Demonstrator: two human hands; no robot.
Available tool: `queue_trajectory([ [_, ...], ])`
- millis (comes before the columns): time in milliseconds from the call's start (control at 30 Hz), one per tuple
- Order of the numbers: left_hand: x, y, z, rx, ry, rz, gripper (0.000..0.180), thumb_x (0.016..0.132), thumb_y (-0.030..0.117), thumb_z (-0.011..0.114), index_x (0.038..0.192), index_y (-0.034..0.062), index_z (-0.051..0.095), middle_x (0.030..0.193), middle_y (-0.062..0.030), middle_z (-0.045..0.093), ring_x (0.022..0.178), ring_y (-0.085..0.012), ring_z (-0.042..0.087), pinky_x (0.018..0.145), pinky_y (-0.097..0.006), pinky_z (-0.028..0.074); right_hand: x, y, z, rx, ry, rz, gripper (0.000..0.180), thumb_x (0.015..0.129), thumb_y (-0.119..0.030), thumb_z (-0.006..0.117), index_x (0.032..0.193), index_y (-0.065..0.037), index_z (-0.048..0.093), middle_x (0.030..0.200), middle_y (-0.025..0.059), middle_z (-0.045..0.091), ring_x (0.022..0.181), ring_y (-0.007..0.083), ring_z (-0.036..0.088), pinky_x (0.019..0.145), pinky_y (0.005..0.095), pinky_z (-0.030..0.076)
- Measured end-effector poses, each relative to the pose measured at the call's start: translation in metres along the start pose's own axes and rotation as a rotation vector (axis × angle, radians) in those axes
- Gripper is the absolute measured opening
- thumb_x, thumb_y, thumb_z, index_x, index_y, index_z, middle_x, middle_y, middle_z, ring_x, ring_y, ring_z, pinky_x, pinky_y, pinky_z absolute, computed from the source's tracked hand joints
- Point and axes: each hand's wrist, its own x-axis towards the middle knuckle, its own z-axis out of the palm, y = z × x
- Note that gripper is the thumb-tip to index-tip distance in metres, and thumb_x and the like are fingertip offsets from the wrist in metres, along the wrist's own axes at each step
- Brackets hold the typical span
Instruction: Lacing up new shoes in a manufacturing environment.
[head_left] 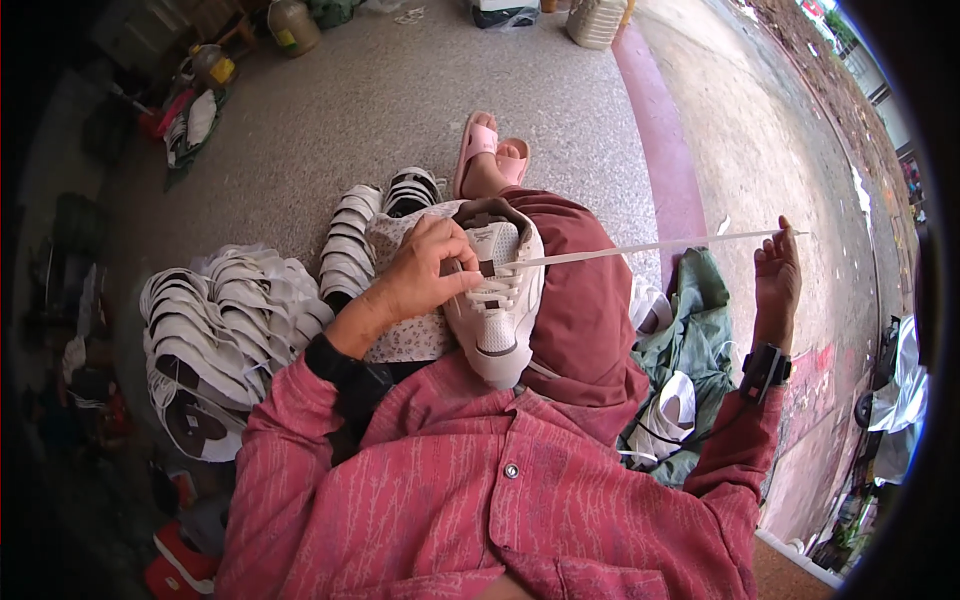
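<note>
A white sneaker (pixel 497 330) rests on my lap, its toe toward my body and its brown-lined opening facing away. The lower eyelets are laced. My left hand (pixel 435 265) is closed on the sneaker's left side by the tongue, thumb and fingertips at the eyelets. From the upper eyelets a flat white shoelace (pixel 650 246) runs out taut to the right. Its far end is pinched in the fingers of my right hand (pixel 780 265), held well out to the side, and a short tip sticks out beyond them.
Stacked white shoe uppers (pixel 215 330) lie at my left, with another row (pixel 350 240) beside my knee. A green sack (pixel 690 330) and a white shoe (pixel 668 415) are at my right. Plastic jugs (pixel 597 22) stand farther off on the speckled floor (pixel 420 100).
</note>
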Motion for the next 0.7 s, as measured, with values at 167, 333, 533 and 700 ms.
queue_trajectory([
  [167,0.001,-0.005,-0.003,-0.063,-0.033,-0.029,0.015,0.075,0.016,0.075,0.078,0.0081,0.063,0.093,-0.0023,0.056,0.098,-0.0225,0.05,0.092,-0.035,0.038,0.018,0.013,-0.036,0.115,0.013,0.077,0.028,0.097,-0.019,0.057,0.122,-0.006,0.06,0.109,0.0047,0.067,0.1,0.0147,0.063,0.091,0.03,0.049],
  [333,-0.008,0.012,-0.004,-0.047,0.046,0.016,0.017,0.071,0.011,0.077,0.076,0.0065,0.062,0.094,-0.0023,0.057,0.101,-0.0236,0.053,0.091,-0.036,0.04,0.035,0.019,-0.033,0.224,0.266,0.183,0.025,0.096,-0.014,0.057,0.117,-0.001,0.06,0.114,0.0102,0.066,0.108,0.0199,0.063,0.101,0.0352,0.047],
  [533,-0.01,0.012,0.0,0.027,0.148,0.147,0.02,0.067,0.005,0.079,0.075,0.0057,0.06,0.091,-0.0034,0.06,0.102,-0.0254,0.055,0.089,-0.037,0.043,0.041,-0.014,0.022,0.393,-0.145,0.109,0.024,0.097,-0.006,0.051,0.118,0.004,0.054,0.084,0.0053,0.06,0.073,0.014,0.058,0.079,0.0299,0.049],
  [700,0.0,0.01,-0.01,-0.025,-0.019,0.067,0.018,0.071,0.01,0.075,0.079,0.0066,0.06,0.088,-0.0028,0.061,0.097,-0.0239,0.053,0.088,-0.035,0.042,0.069,-0.073,0.061,0.558,-0.4,0.055,0.027,0.101,-0.003,0.038,0.126,0.006,0.045,0.071,0.0015,0.038,0.059,0.0112,0.035,0.06,0.0256,0.036],
])
